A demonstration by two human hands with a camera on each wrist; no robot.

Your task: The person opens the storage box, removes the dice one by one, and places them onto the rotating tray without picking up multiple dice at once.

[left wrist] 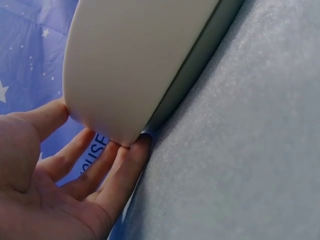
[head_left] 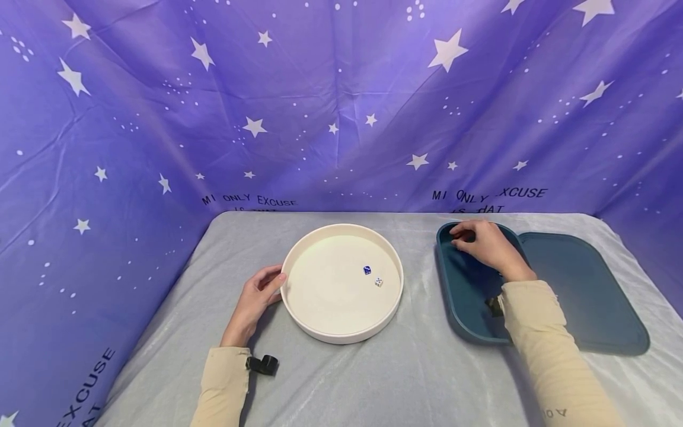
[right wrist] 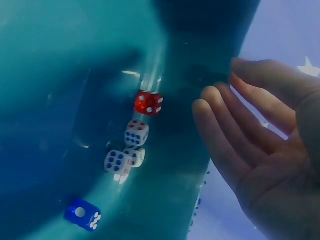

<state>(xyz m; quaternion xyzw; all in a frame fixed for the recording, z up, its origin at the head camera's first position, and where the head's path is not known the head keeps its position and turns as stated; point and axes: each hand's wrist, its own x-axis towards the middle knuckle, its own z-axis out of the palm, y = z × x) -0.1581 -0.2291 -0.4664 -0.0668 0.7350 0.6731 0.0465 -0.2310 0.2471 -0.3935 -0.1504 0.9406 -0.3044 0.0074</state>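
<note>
A cream round tray (head_left: 325, 290) with a low wall carries a blue die (head_left: 367, 270) and a white die (head_left: 379, 282). At its left side my left hand (head_left: 256, 299) holds the wall, thumb on the rim and fingers (left wrist: 125, 170) under the outer side. My right hand (head_left: 491, 246) is over the far end of a dark teal tub (head_left: 445, 284), fingers loosely bent, with nothing seen between them. Inside the tub, the right wrist view shows a red die (right wrist: 148, 103), white dice (right wrist: 118, 162) with coloured dots and a blue die (right wrist: 83, 214).
A flat teal lid-like panel (head_left: 592, 290) lies against the tub's right side. Pale grey cloth (head_left: 421, 362) covers the table. Purple star-printed curtains (head_left: 331, 89) rise along the back and sides. A black wrist strap piece (head_left: 264, 365) sticks out by the left sleeve.
</note>
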